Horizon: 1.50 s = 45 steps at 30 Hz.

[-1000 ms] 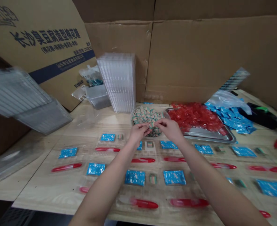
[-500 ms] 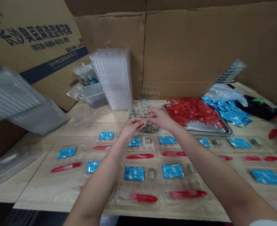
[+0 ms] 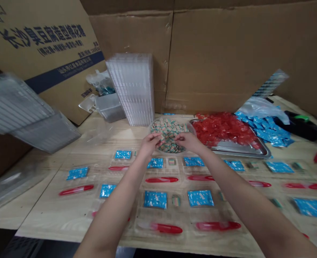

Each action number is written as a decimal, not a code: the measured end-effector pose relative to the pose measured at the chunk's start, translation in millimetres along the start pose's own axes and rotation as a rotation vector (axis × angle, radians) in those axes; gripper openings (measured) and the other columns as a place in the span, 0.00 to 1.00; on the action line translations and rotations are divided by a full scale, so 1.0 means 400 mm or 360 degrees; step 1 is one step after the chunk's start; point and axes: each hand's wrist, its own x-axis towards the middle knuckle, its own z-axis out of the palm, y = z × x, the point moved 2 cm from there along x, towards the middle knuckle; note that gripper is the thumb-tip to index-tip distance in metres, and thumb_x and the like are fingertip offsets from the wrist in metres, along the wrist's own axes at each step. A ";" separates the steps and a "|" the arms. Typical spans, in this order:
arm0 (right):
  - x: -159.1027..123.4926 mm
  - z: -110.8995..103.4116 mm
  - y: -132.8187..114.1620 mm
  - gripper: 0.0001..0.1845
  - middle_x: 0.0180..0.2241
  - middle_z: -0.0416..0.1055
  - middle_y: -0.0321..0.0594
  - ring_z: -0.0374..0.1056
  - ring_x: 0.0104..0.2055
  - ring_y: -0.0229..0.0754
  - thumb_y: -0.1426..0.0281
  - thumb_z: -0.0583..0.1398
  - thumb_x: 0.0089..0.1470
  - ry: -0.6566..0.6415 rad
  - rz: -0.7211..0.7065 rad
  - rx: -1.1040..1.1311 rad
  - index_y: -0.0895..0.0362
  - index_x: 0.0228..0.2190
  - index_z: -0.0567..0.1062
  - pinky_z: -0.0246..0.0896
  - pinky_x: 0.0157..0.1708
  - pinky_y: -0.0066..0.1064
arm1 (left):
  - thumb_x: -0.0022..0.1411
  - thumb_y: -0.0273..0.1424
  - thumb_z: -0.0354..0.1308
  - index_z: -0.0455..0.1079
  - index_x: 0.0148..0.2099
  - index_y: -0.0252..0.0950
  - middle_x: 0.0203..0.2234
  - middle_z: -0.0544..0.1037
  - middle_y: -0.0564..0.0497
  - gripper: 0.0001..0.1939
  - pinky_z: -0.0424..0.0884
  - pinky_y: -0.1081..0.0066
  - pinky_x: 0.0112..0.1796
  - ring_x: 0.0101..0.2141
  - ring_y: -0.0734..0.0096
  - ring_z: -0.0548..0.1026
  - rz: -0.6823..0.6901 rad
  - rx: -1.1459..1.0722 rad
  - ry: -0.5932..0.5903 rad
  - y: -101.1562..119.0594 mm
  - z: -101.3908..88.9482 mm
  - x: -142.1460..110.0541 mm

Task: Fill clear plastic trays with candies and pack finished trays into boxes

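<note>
A round clear bowl (image 3: 192, 129) at the back middle of the table holds many small square pieces (image 3: 168, 125) in beige and green stripes. My left hand (image 3: 150, 142) is at the bowl's front left, its thumb and fingers pinched together. Over the right side of the pieces, my right hand (image 3: 187, 141) has its fingertips closed too. Whatever is between the fingertips is too small and blurred to make out. In front lie clear plastic trays (image 3: 164, 216), with blue printed sachets (image 3: 155, 199), red pen-shaped items (image 3: 166, 228) and some striped squares (image 3: 176, 200) in them.
Right of the bowl, a metal tray (image 3: 244, 152) carries a heap of red pieces (image 3: 225, 129). Blue sachets (image 3: 274, 130) and a black container (image 3: 301, 125) lie beyond. Stacked clear trays (image 3: 133, 89) stand behind, more (image 3: 26, 111) at left. Cardboard (image 3: 241, 57) walls the back.
My hands were close together over the bowl and have moved apart. My right hand has come down and to the right. The whole view has shifted slightly.
</note>
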 end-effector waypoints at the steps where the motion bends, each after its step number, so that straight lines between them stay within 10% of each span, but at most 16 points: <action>1: -0.002 -0.005 -0.004 0.06 0.20 0.72 0.34 0.66 0.22 0.36 0.74 0.59 0.46 0.0008 0.0050 0.0104 0.58 0.29 0.75 0.61 0.23 0.26 | 0.48 0.25 0.63 0.71 0.33 0.32 0.24 0.74 0.54 0.06 0.69 0.73 0.35 0.25 0.78 0.74 0.0000 0.0010 -0.0002 -0.001 0.000 0.001; 8: -0.029 -0.004 -0.089 0.09 0.24 0.73 0.35 0.68 0.25 0.35 0.74 0.61 0.43 -0.0147 0.0320 0.1213 0.57 0.32 0.75 0.68 0.30 0.30 | 0.46 0.24 0.64 0.72 0.31 0.32 0.23 0.75 0.54 0.07 0.70 0.73 0.33 0.23 0.79 0.72 -0.0001 0.0103 0.0005 -0.012 0.009 0.010; 21: 0.010 0.072 -0.101 0.07 0.23 0.67 0.33 0.65 0.23 0.36 0.71 0.58 0.46 0.0261 0.0164 0.0809 0.57 0.32 0.69 0.62 0.23 0.27 | 0.46 0.26 0.65 0.73 0.31 0.30 0.27 0.77 0.50 0.07 0.69 0.69 0.42 0.28 0.77 0.74 -0.0058 -0.0050 -0.0034 -0.009 0.008 0.004; 30: -0.021 0.055 -0.089 0.10 0.33 0.70 0.44 0.65 0.39 0.43 0.77 0.56 0.49 -0.0076 -0.0595 -0.0608 0.57 0.30 0.77 0.58 0.41 0.32 | 0.44 0.23 0.65 0.71 0.31 0.31 0.24 0.75 0.54 0.09 0.70 0.68 0.41 0.25 0.80 0.73 0.0007 -0.0115 0.0096 -0.015 0.014 0.006; 35: -0.020 0.001 -0.077 0.08 0.26 0.72 0.40 0.67 0.30 0.40 0.72 0.55 0.51 0.0265 -0.0124 0.0039 0.57 0.27 0.75 0.61 0.33 0.32 | 0.44 0.22 0.64 0.68 0.29 0.31 0.24 0.74 0.55 0.09 0.70 0.68 0.40 0.25 0.79 0.74 0.0009 -0.0117 0.0080 -0.007 0.011 0.001; 38: -0.027 -0.023 -0.087 0.08 0.22 0.71 0.37 0.65 0.24 0.36 0.67 0.56 0.50 0.0052 0.0133 0.0653 0.58 0.27 0.73 0.61 0.25 0.28 | 0.43 0.22 0.65 0.69 0.29 0.30 0.23 0.73 0.55 0.09 0.70 0.68 0.40 0.24 0.79 0.73 -0.0007 -0.0103 0.0032 -0.006 0.021 -0.012; 45: -0.060 -0.017 -0.146 0.05 0.20 0.68 0.34 0.64 0.21 0.35 0.68 0.59 0.44 0.0123 -0.0018 0.0453 0.57 0.23 0.70 0.59 0.21 0.26 | 0.43 0.25 0.65 0.72 0.33 0.31 0.24 0.75 0.54 0.11 0.69 0.72 0.38 0.26 0.79 0.73 0.0051 -0.0151 -0.0128 0.012 0.035 -0.082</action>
